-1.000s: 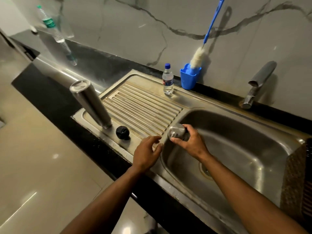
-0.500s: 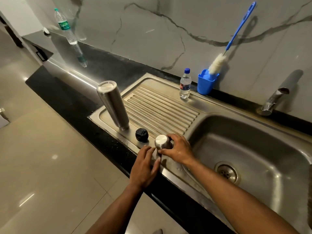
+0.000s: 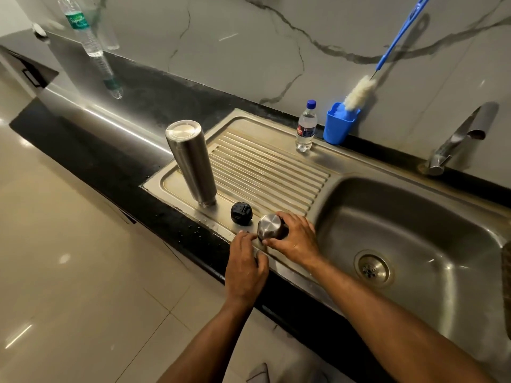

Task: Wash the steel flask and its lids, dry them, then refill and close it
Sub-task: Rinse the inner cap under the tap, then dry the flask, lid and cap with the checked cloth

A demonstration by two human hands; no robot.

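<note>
The steel flask [image 3: 191, 161] stands upside down on the left end of the ribbed drainboard [image 3: 265, 167]. Its black inner lid [image 3: 241, 213] lies just right of it near the front edge. My right hand [image 3: 293, 239] grips the steel cup lid [image 3: 269, 225], dome side up, at the drainboard's front edge beside the black lid. My left hand [image 3: 244, 266] rests on the front rim of the sink unit, fingers loosely bent, fingertips close to the steel lid and holding nothing.
The sink basin [image 3: 414, 244] with its drain [image 3: 372, 268] lies to the right, the tap [image 3: 456, 139] behind it. A small water bottle [image 3: 305, 127] and a blue holder [image 3: 338, 123] with a bottle brush [image 3: 359, 92] stand at the back. A larger plastic bottle [image 3: 80, 26] stands far left.
My right hand has carried the steel lid from over the basin leftward onto the drainboard's front edge next to the black lid. My left hand stayed beside it.
</note>
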